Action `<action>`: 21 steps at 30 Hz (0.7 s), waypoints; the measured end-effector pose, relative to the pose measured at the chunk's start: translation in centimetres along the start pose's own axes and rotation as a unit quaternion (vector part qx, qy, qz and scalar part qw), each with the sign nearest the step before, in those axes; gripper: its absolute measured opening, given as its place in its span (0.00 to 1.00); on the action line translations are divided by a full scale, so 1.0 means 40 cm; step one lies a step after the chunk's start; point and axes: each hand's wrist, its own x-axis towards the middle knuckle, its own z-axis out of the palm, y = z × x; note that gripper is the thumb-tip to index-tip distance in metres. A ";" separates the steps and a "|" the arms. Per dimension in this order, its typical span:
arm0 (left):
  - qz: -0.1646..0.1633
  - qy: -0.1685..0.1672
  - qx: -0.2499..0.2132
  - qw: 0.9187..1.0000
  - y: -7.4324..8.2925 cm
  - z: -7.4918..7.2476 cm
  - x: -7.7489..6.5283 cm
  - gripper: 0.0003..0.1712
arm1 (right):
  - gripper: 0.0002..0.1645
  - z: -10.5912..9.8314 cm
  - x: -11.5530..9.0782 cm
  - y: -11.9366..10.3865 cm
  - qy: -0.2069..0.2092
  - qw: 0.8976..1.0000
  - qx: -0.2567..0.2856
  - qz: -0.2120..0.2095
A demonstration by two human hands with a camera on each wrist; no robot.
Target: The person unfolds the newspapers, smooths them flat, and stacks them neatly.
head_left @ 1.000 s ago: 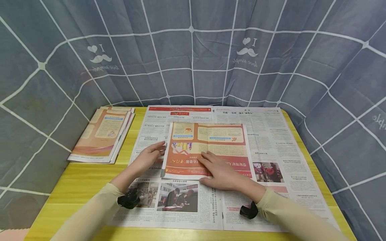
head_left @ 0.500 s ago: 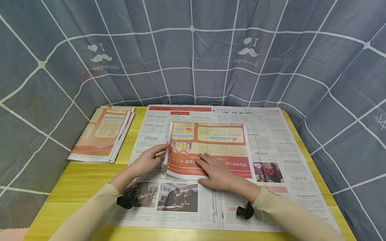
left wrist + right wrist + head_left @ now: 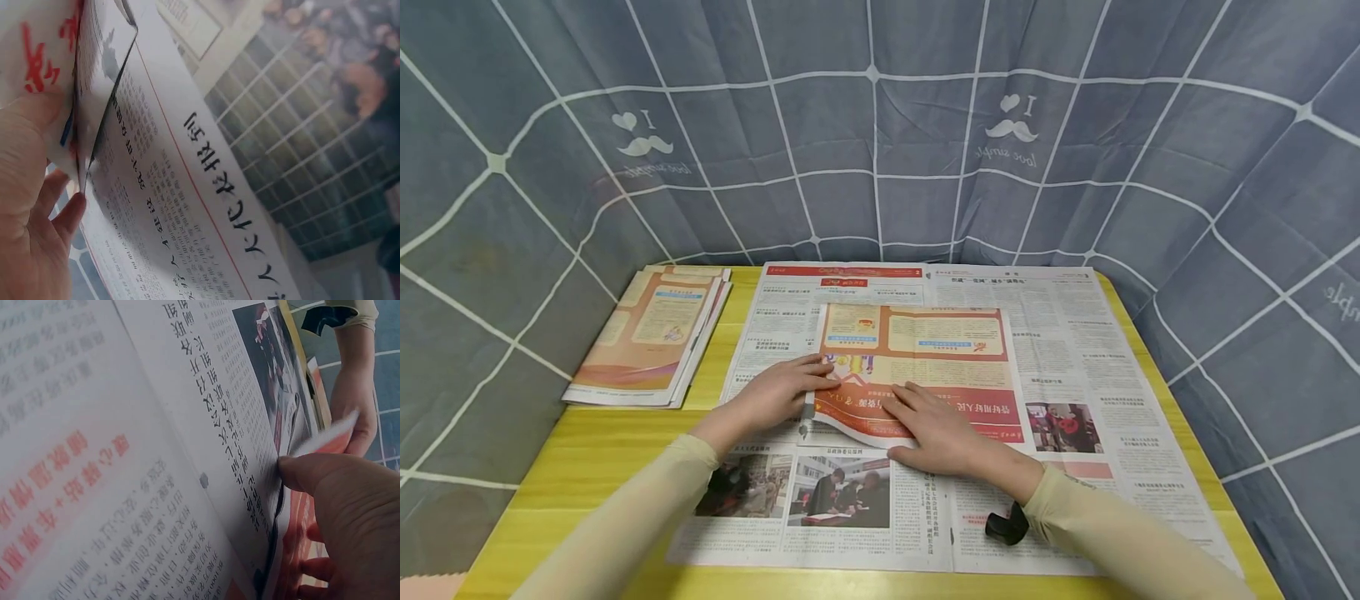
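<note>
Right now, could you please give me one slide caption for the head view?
Left hand grips a folded newspaper by its edge while the right hand rests on top.

A gray curtain (image 3: 925, 208) with 2 moustache prints (image 3: 1011, 130) edges the yellow table (image 3: 580, 483).

You are working at a fabric-screened tabletop station. A grey curtain (image 3: 917, 125), folded and printed with white grid lines, hearts and moustaches, encloses the far side and both flanks of your yellow wood-grain table (image 3: 580, 467). Whether the premises are domestic or commercial cannot be determined.
</note>
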 end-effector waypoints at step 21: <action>-0.074 -0.021 -0.046 0.996 -0.013 0.003 0.019 0.16 | 0.56 -0.070 -0.066 0.052 -0.058 0.997 -0.041 0.006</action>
